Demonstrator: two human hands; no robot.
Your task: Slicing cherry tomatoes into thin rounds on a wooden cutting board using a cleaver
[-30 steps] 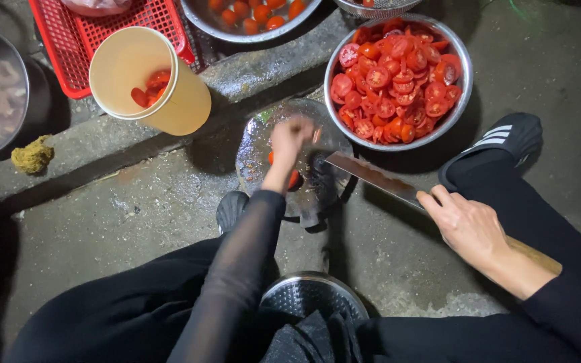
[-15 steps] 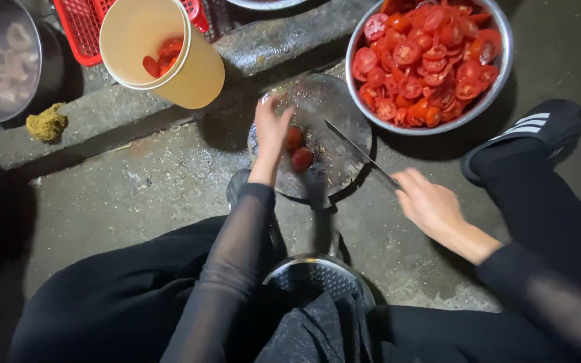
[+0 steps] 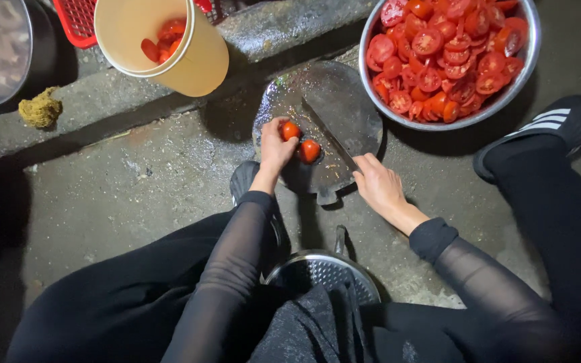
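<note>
Tomatoes, two small red ones, sit on a dark round cutting board (image 3: 344,114) that lies on the concrete ground between the person's knees: one tomato (image 3: 290,130) is pinched under the curled fingertips of the left hand (image 3: 274,149), the other tomato (image 3: 309,150) lies just beside it, free and touching the board. Both look whole, glossy and round, though the fingers cover part of the held one. The right hand (image 3: 378,185) is closed around the handle of a knife (image 3: 327,131), whose dark blade slants across the board just right of the tomatoes; the handle itself is hidden inside the fist, and the blade is hard to tell from the wet board. Up and right, a metal bowl (image 3: 514,87) brims with halved tomatoes, its top cut off by the frame edge. Up and left, a tipped cream bucket (image 3: 200,64) holds a few more tomatoes. A red crate and a grey metal pan are cropped at the top left corner. Below the board, a perforated metal lid (image 3: 324,275) is partly covered by dark clothing.
</note>
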